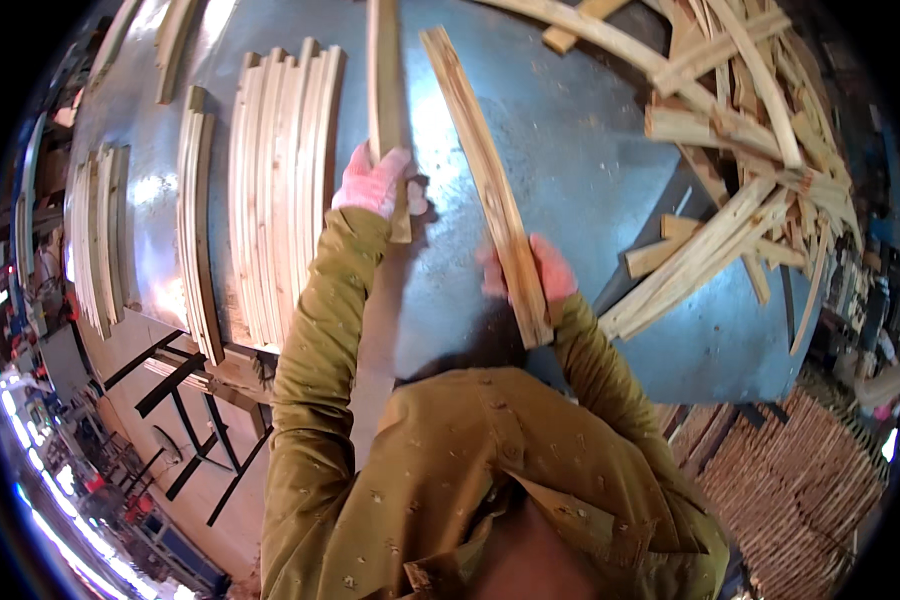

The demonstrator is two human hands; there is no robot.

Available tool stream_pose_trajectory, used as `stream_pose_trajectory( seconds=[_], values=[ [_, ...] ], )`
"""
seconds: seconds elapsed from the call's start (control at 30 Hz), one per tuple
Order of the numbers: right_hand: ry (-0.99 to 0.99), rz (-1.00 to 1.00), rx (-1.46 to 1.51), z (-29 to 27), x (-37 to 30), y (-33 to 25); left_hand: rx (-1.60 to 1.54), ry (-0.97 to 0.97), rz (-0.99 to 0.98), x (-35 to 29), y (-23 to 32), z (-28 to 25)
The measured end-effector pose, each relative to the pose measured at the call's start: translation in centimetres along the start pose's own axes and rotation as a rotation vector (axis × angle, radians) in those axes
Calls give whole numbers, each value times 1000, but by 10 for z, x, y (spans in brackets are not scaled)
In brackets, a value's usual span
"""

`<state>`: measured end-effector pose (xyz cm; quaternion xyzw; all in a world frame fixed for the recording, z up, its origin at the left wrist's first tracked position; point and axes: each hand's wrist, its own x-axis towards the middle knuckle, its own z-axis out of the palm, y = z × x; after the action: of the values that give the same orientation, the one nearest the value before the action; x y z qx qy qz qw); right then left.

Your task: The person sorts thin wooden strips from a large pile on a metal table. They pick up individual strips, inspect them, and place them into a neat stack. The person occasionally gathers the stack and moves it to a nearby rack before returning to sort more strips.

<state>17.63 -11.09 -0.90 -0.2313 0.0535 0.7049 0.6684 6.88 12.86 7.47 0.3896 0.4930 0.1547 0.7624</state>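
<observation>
In a pink and white glove, my left hand (372,180) is wrapped round the near part of a pale wooden strip (386,90), which points away from me past the top of the view. My right hand (552,270), gloved in pink too, grips a second wooden strip (490,170) close to its near end. This one has brown grain streaks and slants up to the left. Part of the right hand is hidden behind the wood. Left of my left hand lies a row of several pale strips (285,180) side by side on the metal table (590,170).
A narrow stack of strips (198,220) and another group (98,230) lie farther left. A jumbled heap of wood offcuts (740,130) covers the table's right side. Beyond the near right edge stands a large pile of stacked wood (790,490); a black metal frame (200,420) is at lower left.
</observation>
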Motion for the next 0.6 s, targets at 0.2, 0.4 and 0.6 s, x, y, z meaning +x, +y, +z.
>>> stream_pose_trajectory(
  seconds=[0.2, 0.4, 0.6],
  values=[
    [217, -133, -71, 31, 12, -23, 317, 234, 155, -60, -92, -18],
    [316, -26, -239, 0, 21, 13, 2, -58, 223, -9, -31, -27],
    [304, -54, -495, -2, 19, 62, 395, 126, 681, 134, 254, -2]
  ],
)
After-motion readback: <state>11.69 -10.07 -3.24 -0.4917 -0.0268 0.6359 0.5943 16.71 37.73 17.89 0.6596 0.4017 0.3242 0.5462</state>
